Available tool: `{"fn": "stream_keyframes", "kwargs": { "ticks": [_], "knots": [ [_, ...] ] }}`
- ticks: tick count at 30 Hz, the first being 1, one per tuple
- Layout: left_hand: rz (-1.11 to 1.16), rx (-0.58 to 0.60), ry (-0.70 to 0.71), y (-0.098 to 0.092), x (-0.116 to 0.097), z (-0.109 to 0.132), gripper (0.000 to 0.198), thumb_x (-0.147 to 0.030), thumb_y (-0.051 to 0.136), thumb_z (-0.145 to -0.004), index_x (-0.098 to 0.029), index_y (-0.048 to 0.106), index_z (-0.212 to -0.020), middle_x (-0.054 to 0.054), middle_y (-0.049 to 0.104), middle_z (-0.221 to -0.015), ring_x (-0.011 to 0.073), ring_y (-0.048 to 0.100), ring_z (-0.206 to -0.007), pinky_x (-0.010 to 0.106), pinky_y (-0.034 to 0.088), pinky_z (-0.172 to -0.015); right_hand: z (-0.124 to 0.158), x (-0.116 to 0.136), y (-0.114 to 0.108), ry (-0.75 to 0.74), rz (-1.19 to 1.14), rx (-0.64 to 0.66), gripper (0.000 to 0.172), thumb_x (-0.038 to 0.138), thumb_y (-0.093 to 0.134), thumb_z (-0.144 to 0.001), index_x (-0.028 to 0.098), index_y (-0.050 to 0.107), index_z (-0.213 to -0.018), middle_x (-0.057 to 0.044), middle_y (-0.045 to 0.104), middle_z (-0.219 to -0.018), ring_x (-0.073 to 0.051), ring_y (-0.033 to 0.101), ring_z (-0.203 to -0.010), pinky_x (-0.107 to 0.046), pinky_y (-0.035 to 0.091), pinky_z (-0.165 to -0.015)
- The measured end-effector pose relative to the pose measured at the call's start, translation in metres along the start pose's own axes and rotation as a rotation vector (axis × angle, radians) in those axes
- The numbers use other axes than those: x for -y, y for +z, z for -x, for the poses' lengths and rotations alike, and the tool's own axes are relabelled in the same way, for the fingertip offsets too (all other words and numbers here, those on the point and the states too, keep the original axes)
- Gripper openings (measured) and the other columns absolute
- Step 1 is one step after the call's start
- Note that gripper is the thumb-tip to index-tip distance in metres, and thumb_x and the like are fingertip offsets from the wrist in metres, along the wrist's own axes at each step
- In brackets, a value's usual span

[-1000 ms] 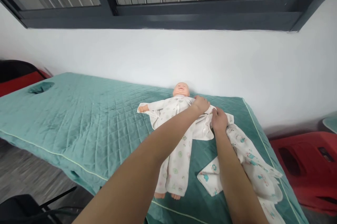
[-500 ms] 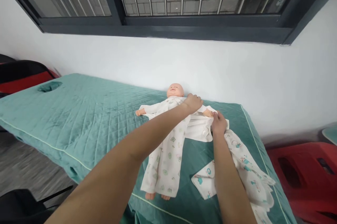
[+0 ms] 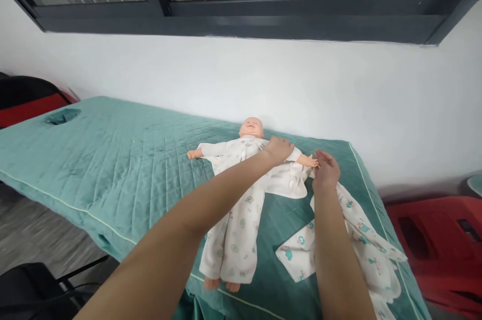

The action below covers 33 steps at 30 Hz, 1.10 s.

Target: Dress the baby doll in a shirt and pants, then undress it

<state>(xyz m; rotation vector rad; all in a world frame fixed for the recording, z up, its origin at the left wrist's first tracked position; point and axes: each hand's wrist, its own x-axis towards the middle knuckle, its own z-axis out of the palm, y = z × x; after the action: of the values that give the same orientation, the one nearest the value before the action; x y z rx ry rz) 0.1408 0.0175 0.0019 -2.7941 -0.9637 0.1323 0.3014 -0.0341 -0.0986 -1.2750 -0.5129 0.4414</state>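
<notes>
the small hand is clear of the cuff now.

through the head camera i see the right hand (image 3: 327, 167) off the sleeve (image 3: 294, 154) edge it was pinching half a second ago; its fingers curl loosely at the tip of the doll's hand (image 3: 309, 161), though i can't tell whether they grip it. that wrist and palm now show bare past the cloth, so i judge the sleeve on this side to be sorted. the left hand (image 3: 279, 149) lies over the upper part of that sleeve, and i can't tell if its fingers hold any fabric. the doll (image 3: 246, 149) lies on its back on the green bed (image 3: 131, 159), head near the wall, with patterned clothes (image 3: 371, 247) beside it under my right forearm.
</notes>
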Motion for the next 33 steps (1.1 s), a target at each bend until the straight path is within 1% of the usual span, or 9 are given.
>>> {"fn": "stream_keyframes", "kwargs": {
  "ticks": [4, 6, 8, 10, 12, 15, 18, 21, 33],
  "knots": [
    [0.110, 0.044, -0.061, -0.006, -0.001, 0.015, 0.038, -0.017, 0.054, -0.090, -0.013, 0.058, -0.128, 0.018, 0.061, -0.132, 0.0313, 0.058, -0.119, 0.044, 0.045, -0.095, 0.004, 0.003, -0.002, -0.058, 0.052, -0.058, 0.031, 0.027, 0.054, -0.067, 0.019, 0.065, -0.095, -0.010, 0.072, -0.108, -0.023, 0.068, -0.103, -0.040, 0.053, -0.092],
    [0.196, -0.019, -0.089, -0.012, 0.010, 0.035, 0.033, -0.023, 0.054, -0.091, -0.014, 0.062, -0.122, 0.015, 0.062, -0.131, 0.0299, 0.059, -0.119, 0.041, 0.048, -0.094, 0.012, 0.007, 0.001, -0.143, 0.183, -0.062, 0.032, 0.026, 0.053, -0.072, 0.019, 0.068, -0.099, -0.009, 0.071, -0.111, -0.024, 0.065, -0.109, -0.042, 0.049, -0.099],
    [0.312, -0.161, -0.153, -0.011, 0.030, 0.063, 0.031, -0.029, 0.051, -0.094, -0.015, 0.063, -0.120, 0.013, 0.065, -0.127, 0.0279, 0.060, -0.117, 0.039, 0.049, -0.093, 0.023, 0.012, 0.006, -0.275, 0.398, -0.016, 0.034, 0.027, 0.050, -0.078, 0.019, 0.069, -0.105, -0.009, 0.070, -0.116, -0.024, 0.062, -0.113, -0.043, 0.045, -0.105],
    [0.467, -0.309, -0.278, -0.003, 0.054, 0.092, 0.032, -0.032, 0.049, -0.096, -0.019, 0.063, -0.122, 0.009, 0.066, -0.128, 0.0266, 0.060, -0.121, 0.038, 0.049, -0.097, 0.036, 0.016, 0.015, -0.404, 0.569, 0.091, 0.035, 0.030, 0.046, -0.084, 0.020, 0.069, -0.110, -0.010, 0.069, -0.121, -0.025, 0.059, -0.119, -0.044, 0.042, -0.108],
    [0.712, -0.416, -0.388, 0.014, 0.075, 0.117, 0.034, -0.037, 0.048, -0.097, -0.022, 0.063, -0.124, 0.005, 0.066, -0.132, 0.0239, 0.060, -0.123, 0.036, 0.048, -0.102, 0.048, 0.016, 0.024, -0.460, 0.598, 0.218, 0.036, 0.035, 0.046, -0.089, 0.020, 0.068, -0.114, -0.011, 0.067, -0.127, -0.025, 0.056, -0.123, -0.044, 0.042, -0.109],
    [1.075, -0.494, -0.429, 0.046, 0.090, 0.138, 0.043, -0.047, 0.046, -0.097, -0.024, 0.060, -0.130, 0.004, 0.062, -0.140, 0.0214, 0.056, -0.131, 0.034, 0.043, -0.113, 0.057, 0.010, 0.035, -0.469, 0.604, 0.343, 0.040, 0.042, 0.050, -0.091, 0.019, 0.067, -0.120, -0.012, 0.064, -0.132, -0.025, 0.055, -0.127, -0.046, 0.041, -0.110],
    [1.239, -0.509, -0.457, 0.068, 0.092, 0.142, 0.048, -0.051, 0.049, -0.095, -0.027, 0.057, -0.135, 0.001, 0.049, -0.154, 0.0214, 0.031, -0.152, 0.038, 0.027, -0.126, 0.056, 0.005, 0.038, -0.485, 0.681, 0.365, 0.044, 0.044, 0.051, -0.091, 0.016, 0.066, -0.123, -0.013, 0.065, -0.131, -0.028, 0.055, -0.127, -0.049, 0.038, -0.112],
    [1.293, -0.451, -0.464, 0.076, 0.093, 0.139, 0.054, -0.055, 0.053, -0.092, -0.029, 0.054, -0.139, -0.001, 0.038, -0.161, 0.0218, 0.013, -0.158, 0.042, 0.017, -0.130, 0.056, 0.005, 0.038, -0.504, 0.745, 0.373, 0.045, 0.044, 0.049, -0.093, 0.016, 0.066, -0.124, -0.013, 0.066, -0.131, -0.029, 0.055, -0.127, -0.051, 0.036, -0.113],
    [1.357, -0.419, -0.401, 0.072, 0.099, 0.139, 0.060, -0.050, 0.071, -0.079, -0.029, 0.056, -0.133, 0.002, 0.036, -0.162, 0.0264, 0.012, -0.157, 0.048, 0.012, -0.129, 0.065, 0.009, 0.044, -0.592, 0.826, 0.478, 0.041, 0.046, 0.049, -0.095, 0.023, 0.062, -0.126, -0.009, 0.063, -0.136, -0.029, 0.050, -0.132, -0.057, 0.025, -0.116]
  ]
}}
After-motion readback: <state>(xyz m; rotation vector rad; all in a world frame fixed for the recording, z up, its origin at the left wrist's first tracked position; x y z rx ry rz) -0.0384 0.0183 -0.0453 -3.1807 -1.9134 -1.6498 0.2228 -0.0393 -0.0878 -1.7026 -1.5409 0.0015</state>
